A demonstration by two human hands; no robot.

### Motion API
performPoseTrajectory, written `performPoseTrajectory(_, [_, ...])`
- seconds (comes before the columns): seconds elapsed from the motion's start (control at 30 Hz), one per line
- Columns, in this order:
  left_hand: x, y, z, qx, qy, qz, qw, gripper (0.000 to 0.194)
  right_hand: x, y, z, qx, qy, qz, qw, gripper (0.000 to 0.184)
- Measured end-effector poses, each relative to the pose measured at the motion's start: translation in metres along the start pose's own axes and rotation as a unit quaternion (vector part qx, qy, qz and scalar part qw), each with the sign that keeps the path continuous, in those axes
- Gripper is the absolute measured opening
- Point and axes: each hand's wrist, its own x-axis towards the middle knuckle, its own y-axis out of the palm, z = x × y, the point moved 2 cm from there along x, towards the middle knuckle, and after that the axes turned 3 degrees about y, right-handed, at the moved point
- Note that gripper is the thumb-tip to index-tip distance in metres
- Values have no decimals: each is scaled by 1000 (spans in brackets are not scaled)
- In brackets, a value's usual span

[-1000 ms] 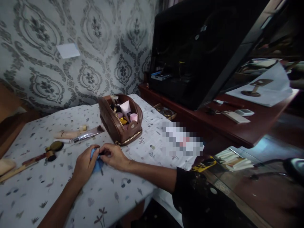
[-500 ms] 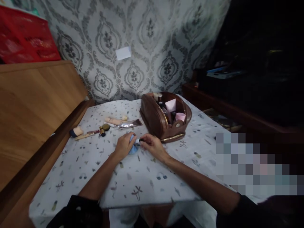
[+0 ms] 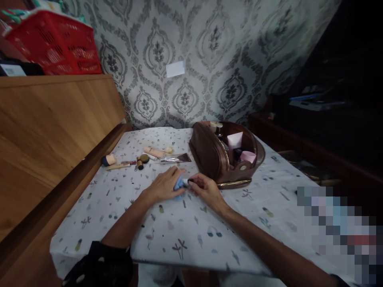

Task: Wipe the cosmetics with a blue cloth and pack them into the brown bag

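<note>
My left hand [image 3: 165,184] is closed round a light blue cloth [image 3: 178,184] just above the table. Between the two hands is a small, pale cylindrical item [image 3: 186,182] with a dark end; its exact kind cannot be made out. My right hand [image 3: 207,191] pinches that dark end with thumb and fingers, while the cloth meets the pale side. Right behind my right hand stands an unzipped brown toiletry bag [image 3: 206,153], with a pink tube [image 3: 235,140] and a pink-lidded jar [image 3: 247,156] inside.
On the patterned tablecloth [image 3: 167,239] lie a silver tube [image 3: 176,158], a peach tube [image 3: 154,152], a small gold-and-black container [image 3: 139,163], a brush [image 3: 109,160] and other cosmetics. A wooden panel [image 3: 60,115] borders the left, with a red basket [image 3: 56,44] above.
The view has swung left, so everything sits farther right in the picture. My left hand has flattened over the cloth and now covers more of it; both hands keep their holds.
</note>
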Motion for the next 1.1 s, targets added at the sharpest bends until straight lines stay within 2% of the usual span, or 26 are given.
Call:
performPoseTrajectory(0.1, [1,1,2,-51,0,-20,999,45,0,0,1,5,7,-5,1000,36])
performPoseTrajectory(0.2, [2,2,5,-100,-34,-85,991,40,0,0,2,1,10,3,1000,36])
performPoseTrajectory(0.33, [1,5,7,-141,-81,-191,968,42,-1,1,4,-10,8,12,1000,36])
performPoseTrajectory(0.43, [0,10,0,-138,-57,-245,958,47,-1,1,3,-11,7,23,1000,34])
performPoseTrajectory(0.5, [3,17,-9,-116,3,-211,970,50,0,1,1,-2,1,23,1000,31])
performPoseTrajectory(0.57, [6,24,-17,-82,68,-139,985,49,1,1,-2,7,-18,17,1000,27])
performPoseTrajectory(0.63, [8,28,-20,-48,97,-75,991,46,3,1,-6,8,-34,13,999,24])
performPoseTrajectory(0.73, [9,28,-17,-15,75,-34,997,42,4,1,-8,-6,-40,10,999,22])
performPoseTrajectory(0.9, [8,21,-2,15,34,-5,999,42,0,-1,1,-23,-50,9,998,25])
performPoseTrajectory(1.1, [7,13,17,11,1,-21,1000,47,-6,-13,12,-37,-63,-26,997,24])
